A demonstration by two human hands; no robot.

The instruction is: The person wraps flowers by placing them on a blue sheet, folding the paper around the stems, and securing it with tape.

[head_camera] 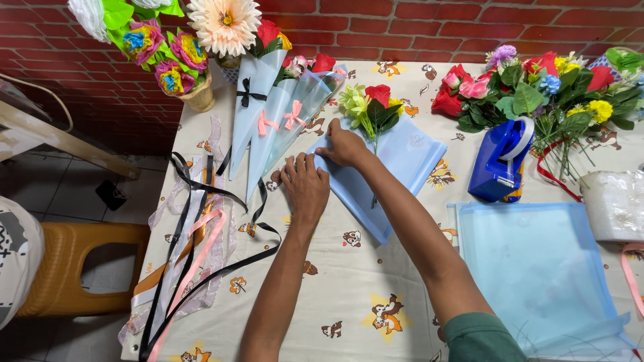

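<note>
Red brick wall [416, 27] backs the tabletop [362, 288], which wears a cream cloth printed with cartoon chipmunks. Both hands press down on a pale blue translucent wrapping sheet [409, 157] lying in the middle of the cloth, with a small bunch of artificial flowers, one red rose among yellow-green blooms [369, 104], resting on it. The left hand [306, 184] lies flat, fingers spread, on the sheet's near-left corner; the right hand [343, 146] has its fingers curled, pinching the sheet's folded edge just beside the stems. Left of them lie three finished cone-wrapped bouquets tied with black and pink bows [275, 117] (tips pointing toward the table edge), and loose black, pink and white ribbons [194, 234] trail off the tabletop. A blue tape dispenser [500, 161] stands to the right, near a heap of loose artificial flowers [543, 90].
</note>
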